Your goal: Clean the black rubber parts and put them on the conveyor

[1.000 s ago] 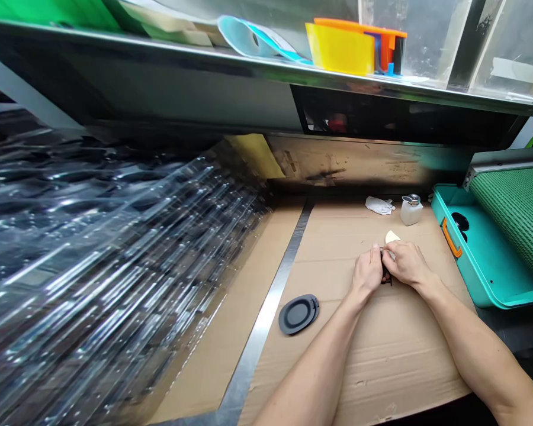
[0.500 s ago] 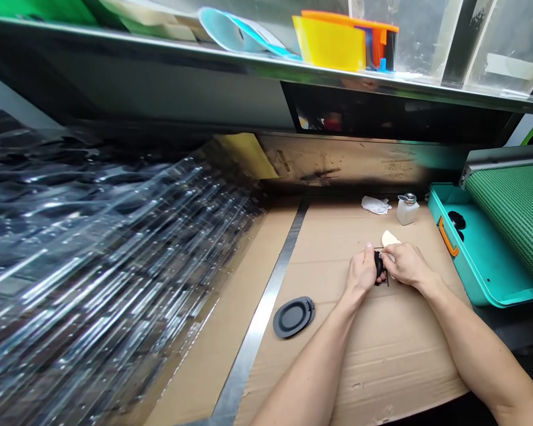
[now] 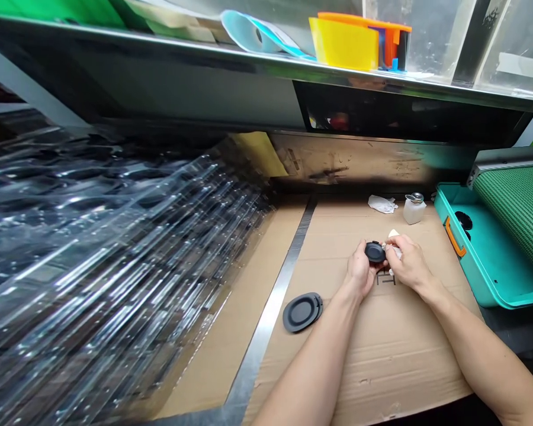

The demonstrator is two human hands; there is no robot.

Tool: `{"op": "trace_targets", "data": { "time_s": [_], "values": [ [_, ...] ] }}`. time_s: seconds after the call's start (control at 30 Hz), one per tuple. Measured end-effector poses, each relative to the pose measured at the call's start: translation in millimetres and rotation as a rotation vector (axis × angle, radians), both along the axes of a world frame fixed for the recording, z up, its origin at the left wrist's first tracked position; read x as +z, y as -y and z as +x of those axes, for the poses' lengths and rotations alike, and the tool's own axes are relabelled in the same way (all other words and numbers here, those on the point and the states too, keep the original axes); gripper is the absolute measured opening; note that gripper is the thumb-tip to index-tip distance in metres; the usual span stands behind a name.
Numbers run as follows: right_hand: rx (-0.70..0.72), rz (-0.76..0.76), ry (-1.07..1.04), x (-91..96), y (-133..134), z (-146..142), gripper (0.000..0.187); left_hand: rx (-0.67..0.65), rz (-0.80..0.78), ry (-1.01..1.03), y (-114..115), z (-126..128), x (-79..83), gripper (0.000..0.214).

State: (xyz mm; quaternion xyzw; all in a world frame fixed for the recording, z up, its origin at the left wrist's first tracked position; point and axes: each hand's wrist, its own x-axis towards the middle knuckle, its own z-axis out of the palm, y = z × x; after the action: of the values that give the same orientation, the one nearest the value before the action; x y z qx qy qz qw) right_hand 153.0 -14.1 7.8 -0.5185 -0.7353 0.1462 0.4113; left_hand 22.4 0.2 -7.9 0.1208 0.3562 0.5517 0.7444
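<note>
My left hand (image 3: 359,271) is closed on the rim of a small black oval plastic part (image 3: 375,252), whose recessed face is turned up toward me. My right hand (image 3: 411,263) is at the part's right edge, fingers pinched on a crumpled white wipe (image 3: 396,251). The wipe is partly hidden by the fingers. Just behind the right fingers, a cream-coloured piece (image 3: 393,233) shows in part. Left of my left forearm, a pair of dark grey oval parts (image 3: 301,312) lies overlapped on the cardboard (image 3: 382,349).
Stacked clear plastic trays (image 3: 128,266) fill the left side. At the back stand a pump bottle (image 3: 414,209) and a crumpled white wad (image 3: 382,204). A teal bin (image 3: 501,260) holding black parts is at right, beside a green conveyor belt (image 3: 519,201). A shelf (image 3: 249,62) crosses above.
The black oval part has turned from nearly edge-on to face up in my left hand. My right fingers have shifted on its right side. The whole view has moved slightly.
</note>
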Motion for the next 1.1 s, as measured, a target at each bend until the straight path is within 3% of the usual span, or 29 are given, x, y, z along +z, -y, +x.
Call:
{"op": "trace_targets", "data": {
  "time_s": [0.13,0.27,0.37,0.5,0.67,0.83,0.97,1.1],
  "values": [
    [0.04,0.057,0.05,-6.5,-2.0,-3.0,0.011,-0.032,0.073,0.04,6.3,10.8,-5.3,0.036],
    [-0.018,0.137,0.098,-11.2,-4.0,-5.0,0.015,-0.074,0.194,0.044,10.6,15.1,-9.4,0.033],
    [0.061,0.158,0.056,-11.9,-0.9,-9.4,0.016,-0.03,0.221,0.029,10.0,13.9,-12.3,0.029],
    [0.154,0.102,0.078,-11.9,0.2,-8.2,0.014,0.006,0.206,0.018,9.5,10.4,-11.8,0.03],
    [-0.01,0.148,0.11,-13.5,-4.8,-4.1,0.015,-0.02,0.19,0.038,11.4,13.5,-7.8,0.033],
    [0.213,0.118,0.157,-15.2,-3.7,-5.5,0.014,0.006,0.131,0.078,8.7,7.3,-5.6,0.034],
    [0.068,0.135,0.174,-16.2,-3.7,-6.2,0.015,0.01,0.109,0.08,8.7,5.0,-2.1,0.034],
    [0.18,0.15,0.142,-16.8,-0.3,-12.4,0.014,0.004,0.093,0.112,9.5,7.5,-1.0,0.036]
  ]
}}
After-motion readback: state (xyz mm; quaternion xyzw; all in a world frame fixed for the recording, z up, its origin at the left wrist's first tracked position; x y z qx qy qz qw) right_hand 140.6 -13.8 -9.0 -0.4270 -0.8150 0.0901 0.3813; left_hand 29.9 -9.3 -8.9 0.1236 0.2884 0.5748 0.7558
